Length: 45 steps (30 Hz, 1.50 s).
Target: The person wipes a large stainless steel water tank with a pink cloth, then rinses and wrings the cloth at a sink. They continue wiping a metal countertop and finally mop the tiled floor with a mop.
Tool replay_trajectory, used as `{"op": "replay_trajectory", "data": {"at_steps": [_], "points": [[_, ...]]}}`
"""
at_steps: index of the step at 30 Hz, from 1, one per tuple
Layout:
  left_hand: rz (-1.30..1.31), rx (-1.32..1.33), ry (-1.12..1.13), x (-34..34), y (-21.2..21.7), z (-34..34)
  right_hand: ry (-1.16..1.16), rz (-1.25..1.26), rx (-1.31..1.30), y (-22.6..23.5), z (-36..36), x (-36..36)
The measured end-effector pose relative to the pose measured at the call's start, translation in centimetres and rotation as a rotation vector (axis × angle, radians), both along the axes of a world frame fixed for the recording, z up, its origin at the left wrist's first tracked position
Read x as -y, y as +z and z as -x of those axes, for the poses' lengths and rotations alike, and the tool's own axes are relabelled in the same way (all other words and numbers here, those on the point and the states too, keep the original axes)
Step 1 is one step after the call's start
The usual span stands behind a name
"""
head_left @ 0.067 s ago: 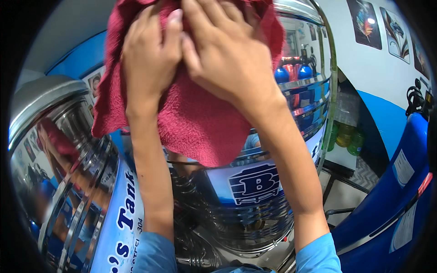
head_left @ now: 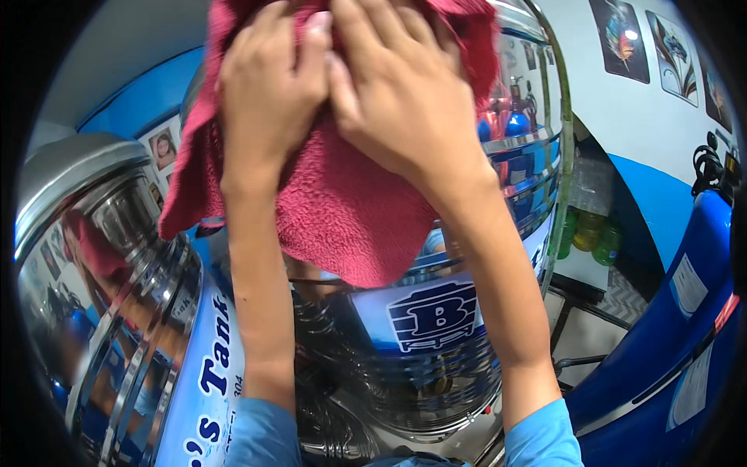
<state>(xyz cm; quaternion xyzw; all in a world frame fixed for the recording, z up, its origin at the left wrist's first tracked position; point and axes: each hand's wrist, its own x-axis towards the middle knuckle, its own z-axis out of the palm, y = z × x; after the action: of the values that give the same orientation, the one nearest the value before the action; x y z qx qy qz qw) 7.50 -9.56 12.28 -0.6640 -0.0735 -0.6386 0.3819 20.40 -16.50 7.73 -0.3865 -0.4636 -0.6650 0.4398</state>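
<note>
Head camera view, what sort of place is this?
Possibly a small shop or storeroom for water equipment, judging by the shiny ribbed steel tanks, large blue cylinders and green bottles.

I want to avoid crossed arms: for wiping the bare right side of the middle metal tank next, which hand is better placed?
Probably the right hand: it rests on the red cloth nearer the tank's uncovered right side, while the left hand lies farther left.

At twelve o'clock, the left hand (head_left: 268,97) and right hand (head_left: 412,101) lie side by side on a crimson terry towel (head_left: 350,210) covering part of a ribbed stainless-steel tank (head_left: 436,315). Another tank (head_left: 117,284) stands toward nine, blue cylinders (head_left: 646,335) at four.
</note>
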Motion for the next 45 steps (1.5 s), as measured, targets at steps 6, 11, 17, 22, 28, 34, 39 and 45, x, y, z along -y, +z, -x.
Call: {"op": "replay_trajectory", "data": {"at_steps": [6,11,17,22,28,34,39,45], "points": [[-0.044,-0.423,-0.480,2.3,-1.6,-9.4,0.095,0.022,-0.291,-5.0,-5.9,1.1],[0.045,-0.630,-0.439,2.8,-4.1,-8.5,0.137,0.115,-0.405,-7.5,-9.8,1.7],[0.159,-0.744,-0.345,3.7,-7.5,-1.9,0.179,0.147,-0.364,-5.2,-8.9,1.7],[0.179,-0.623,-0.254,3.5,-5.4,-0.7,0.148,0.149,-0.112,1.9,-7.0,2.3],[0.231,-0.391,-0.012,2.6,5.1,-3.0,0.334,0.481,-0.372,7.6,-6.8,3.9],[0.392,-0.351,0.077,3.5,7.8,-4.7,-0.250,-0.079,0.077,5.3,-7.6,2.2],[0.033,-0.393,0.025,2.1,3.2,-4.0,0.250,-0.124,-0.274,-1.1,-5.4,1.0],[0.409,-0.276,-0.373,2.7,-12.0,-3.0,0.275,0.191,-0.430,-14.6,-3.0,2.3]]}}
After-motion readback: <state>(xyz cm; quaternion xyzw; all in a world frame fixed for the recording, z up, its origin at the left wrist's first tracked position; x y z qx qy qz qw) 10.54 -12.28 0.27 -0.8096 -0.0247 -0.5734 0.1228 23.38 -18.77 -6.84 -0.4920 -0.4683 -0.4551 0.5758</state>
